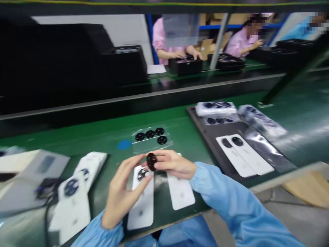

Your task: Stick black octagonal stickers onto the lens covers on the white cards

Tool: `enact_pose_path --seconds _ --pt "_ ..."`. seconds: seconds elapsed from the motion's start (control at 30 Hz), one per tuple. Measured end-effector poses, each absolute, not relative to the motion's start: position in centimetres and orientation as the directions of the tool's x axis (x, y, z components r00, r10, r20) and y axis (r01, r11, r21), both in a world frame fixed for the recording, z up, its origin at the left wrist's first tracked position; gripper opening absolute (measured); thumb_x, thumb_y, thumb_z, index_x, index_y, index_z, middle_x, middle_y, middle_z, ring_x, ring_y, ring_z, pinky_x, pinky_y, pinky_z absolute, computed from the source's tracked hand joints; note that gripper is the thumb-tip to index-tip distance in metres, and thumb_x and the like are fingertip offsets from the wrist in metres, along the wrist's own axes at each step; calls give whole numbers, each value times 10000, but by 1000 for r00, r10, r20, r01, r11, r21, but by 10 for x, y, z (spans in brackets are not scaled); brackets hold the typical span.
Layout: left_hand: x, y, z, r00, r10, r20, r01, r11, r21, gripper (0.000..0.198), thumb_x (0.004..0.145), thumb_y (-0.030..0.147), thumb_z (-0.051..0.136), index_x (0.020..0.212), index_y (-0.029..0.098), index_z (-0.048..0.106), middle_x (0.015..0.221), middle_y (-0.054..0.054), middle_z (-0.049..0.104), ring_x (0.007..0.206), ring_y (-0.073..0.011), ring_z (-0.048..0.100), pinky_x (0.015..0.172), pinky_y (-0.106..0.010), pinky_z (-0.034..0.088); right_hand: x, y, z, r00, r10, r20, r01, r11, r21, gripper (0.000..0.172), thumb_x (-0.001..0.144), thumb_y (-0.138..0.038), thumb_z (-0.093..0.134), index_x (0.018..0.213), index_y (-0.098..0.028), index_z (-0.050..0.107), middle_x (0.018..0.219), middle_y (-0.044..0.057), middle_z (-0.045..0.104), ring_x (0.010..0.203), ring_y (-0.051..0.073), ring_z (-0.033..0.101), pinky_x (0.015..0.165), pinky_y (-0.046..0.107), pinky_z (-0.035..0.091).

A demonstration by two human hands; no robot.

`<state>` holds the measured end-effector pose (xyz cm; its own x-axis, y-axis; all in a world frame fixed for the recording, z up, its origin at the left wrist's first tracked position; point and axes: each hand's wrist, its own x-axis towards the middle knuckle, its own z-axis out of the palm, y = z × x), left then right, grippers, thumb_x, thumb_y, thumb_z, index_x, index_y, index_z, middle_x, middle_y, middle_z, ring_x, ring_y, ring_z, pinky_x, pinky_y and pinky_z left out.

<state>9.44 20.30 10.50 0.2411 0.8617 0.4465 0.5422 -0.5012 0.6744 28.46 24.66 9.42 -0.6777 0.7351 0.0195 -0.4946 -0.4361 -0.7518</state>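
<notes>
While both hands (120, 195) grip, black disc (151, 162) between

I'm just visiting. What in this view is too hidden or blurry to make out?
Head view:
The black disc: its far side is hidden by the left hand and right hand.
The white card: its upper part is covered by the hands.
The gray sheet: cut off by the left edge.
The distant black box: its contents are too small and dark to see.
</notes>
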Motion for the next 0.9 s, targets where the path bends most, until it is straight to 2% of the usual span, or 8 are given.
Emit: enact_pose_path --seconds 0.17,0.33,0.43,0.5,0.57,0.63,0.77,0.9 --pt "89 195 111 223 878 424 556 -472 684 533 778 245 732 1267 255 521 1142 -56 579 1029 -192 601 874 -344 546 279 239 96 -760 650 -4 -439 -518 -734 549 799 -212 768 1273 -160 497 1168 148 638 1113 240 600 1030 423 383" --pt "79 190 113 230 885 405 545 -462 700 494 766 192 716 1224 218 533 1093 -52 578 989 -158 588 855 -282 517 266 234 90 -789 615 -21 -373 -505 -778 571 834 -270 737 1316 -179 444 1234 150 606 1215 243 530 1089 441 335" --pt "65 189 105 251 907 340 556 -422 716 472 764 163 686 1209 213 537 1099 -59 564 1006 -171 575 882 -303 505 264 229 81 -747 665 -18 -207 -258 -944 600 833 -329 727 1342 -230 425 1332 126 539 1250 238 495 1088 451 358" --pt "53 188 95 258 924 283 576 -383 722 450 774 179 676 1203 217 545 1127 -70 547 1057 -191 558 924 -331 492 264 222 71 -647 762 -8 113 86 -990 661 802 -322 753 1366 -240 418 1411 119 461 1312 255 417 1107 481 337" --pt "42 188 84 271 934 233 588 -352 728 444 792 200 667 1217 229 541 1154 -76 538 1093 -203 548 952 -352 486 263 214 60 -562 826 31 481 358 -801 760 774 -313 778 1411 -193 380 1480 148 364 1375 289 308 1130 521 295" --pt "34 187 72 296 937 184 590 -331 736 478 813 220 657 1267 247 512 1176 -75 543 1099 -203 551 955 -364 493 260 207 50 -563 825 51 671 492 -554 879 760 -341 791 1455 -115 301 1517 194 281 1408 321 224 1136 554 277" --pt "30 188 57 323 935 143 593 -318 740 614 828 261 665 1384 267 404 1213 -77 564 1090 -200 570 953 -377 512 257 207 44 -647 760 66 710 632 -311 986 780 -382 770 1484 -40 171 1518 210 265 1424 290 196 1165 521 249" --pt "31 192 51 331 932 143 609 -328 722 622 851 275 643 1410 263 370 1244 -79 579 1068 -193 597 956 -380 520 260 219 47 -687 726 32 685 662 -303 994 804 -378 751 1502 -80 109 1540 157 237 1436 244 157 1177 484 243"
